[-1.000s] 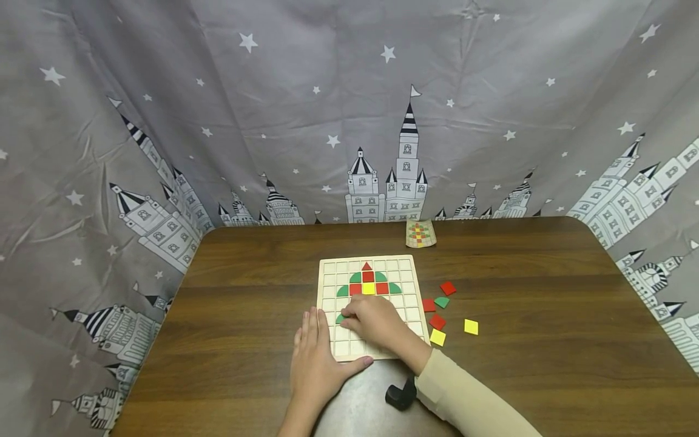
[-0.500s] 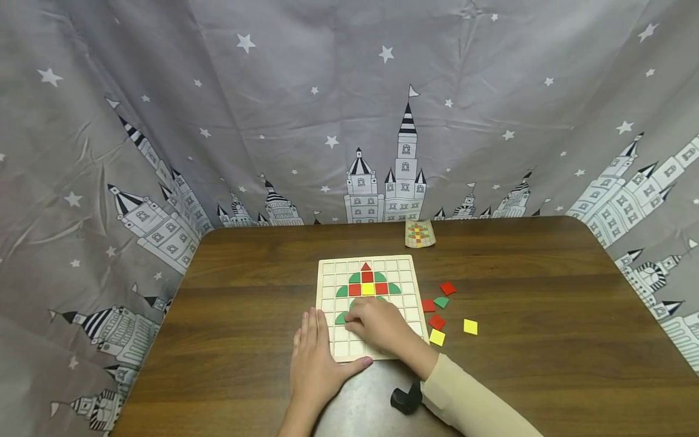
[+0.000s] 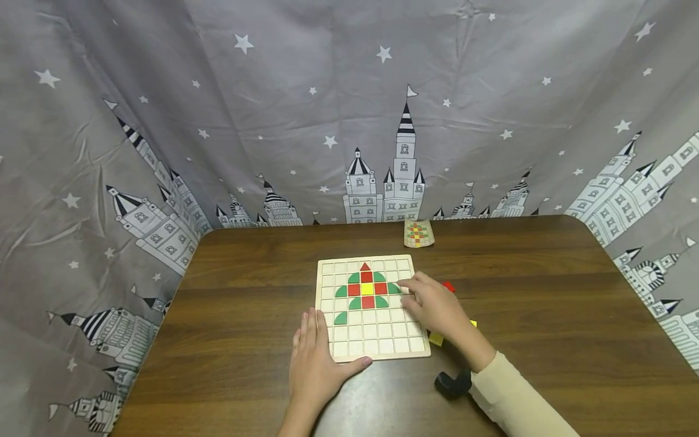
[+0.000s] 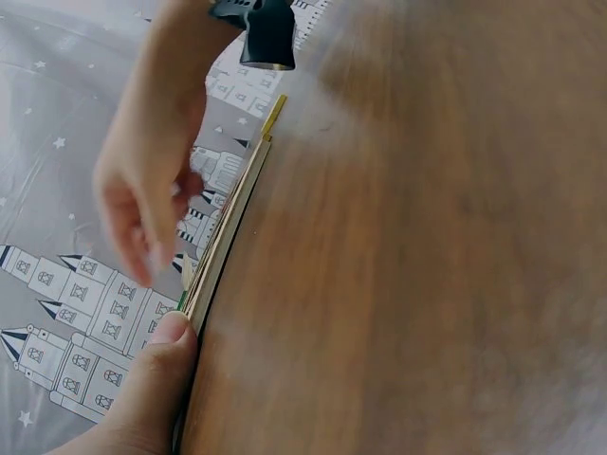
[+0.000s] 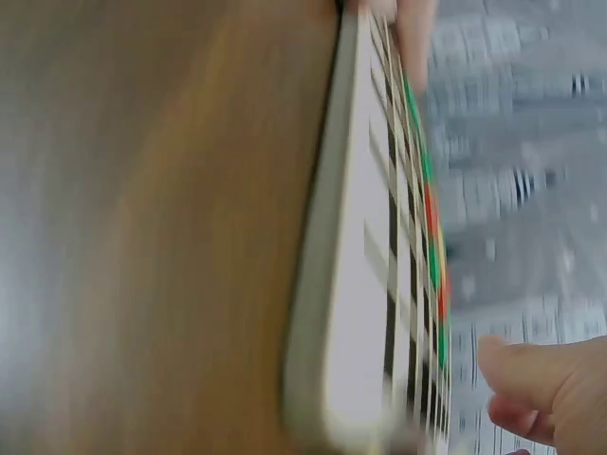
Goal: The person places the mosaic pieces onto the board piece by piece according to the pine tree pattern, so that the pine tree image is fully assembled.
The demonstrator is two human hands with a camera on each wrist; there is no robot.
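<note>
A cream wooden grid board (image 3: 386, 346) lies on the table, with flat red, green and yellow tiles set in its squares. They include a red triangle (image 3: 365, 267), a yellow square (image 3: 367, 289) and a green quarter circle (image 3: 341, 318) on its own at lower left. My left hand (image 3: 315, 370) rests at the board's lower left corner, fingers straight along the left edge and thumb on the front edge. Over the board's right side is my right hand (image 3: 439, 306), fingers slightly bent, apparently holding nothing. It hides part of the loose tiles behind it.
Right of the board lie loose tiles, among them a red square (image 3: 449, 286) and a yellow square (image 3: 435, 338). A small pattern card (image 3: 418, 234) stands at the table's back edge. A black wrist camera (image 3: 453, 384) sits under the right wrist. A grey castle curtain (image 3: 306, 109) hangs behind.
My right hand has left the green quarter circle at the board's lower left and moved right to the board's right edge. That tile stays in its square. The left hand keeps its place.
</note>
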